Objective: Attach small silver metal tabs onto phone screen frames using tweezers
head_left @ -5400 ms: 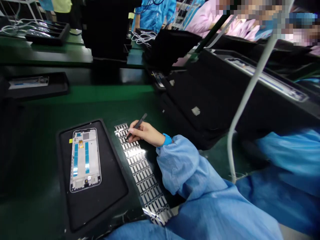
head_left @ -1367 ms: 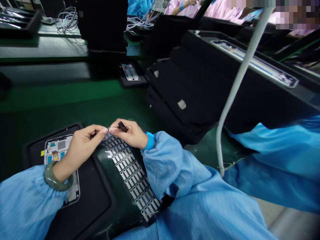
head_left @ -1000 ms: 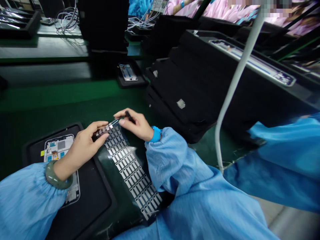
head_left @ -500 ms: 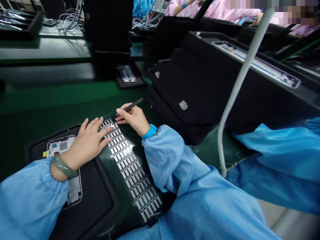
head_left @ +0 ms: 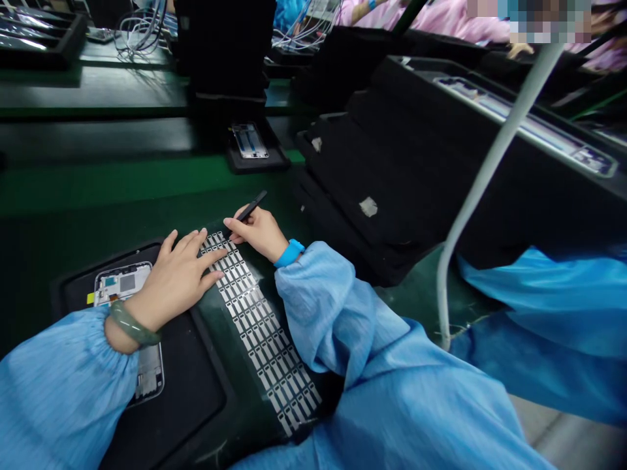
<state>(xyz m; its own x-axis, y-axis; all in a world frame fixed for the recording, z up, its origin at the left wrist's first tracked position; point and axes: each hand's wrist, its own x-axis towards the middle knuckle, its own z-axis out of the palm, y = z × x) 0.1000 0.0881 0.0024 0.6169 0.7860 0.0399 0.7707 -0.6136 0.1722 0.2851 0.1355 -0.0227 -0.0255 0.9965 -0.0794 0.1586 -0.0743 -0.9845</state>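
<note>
My left hand [head_left: 179,277] lies with its fingers spread, the tips resting on the upper left of a sheet of small silver stickers [head_left: 259,326]. A pair of dark tweezers [head_left: 252,205] is pinched in my right hand [head_left: 259,232], its lower end at the sheet's top edge. The tweezers' tips are too small to make out. Under my left wrist, partly hidden, a phone frame [head_left: 149,375] with a yellow tab sits in a black tray [head_left: 196,385].
Beyond the hands, another phone frame [head_left: 249,140] rests in a small black tray [head_left: 277,160]. Stacked black trays [head_left: 392,150] rise at the right, with a grey cable [head_left: 470,209] hanging in front. A co-worker's blue sleeve [head_left: 548,300] is at the right edge.
My right hand has moved slightly left and down, bringing the tweezers to the sheet's top edge and tilting them more steeply. My left hand stays on the sheet. The view has shifted slightly.
</note>
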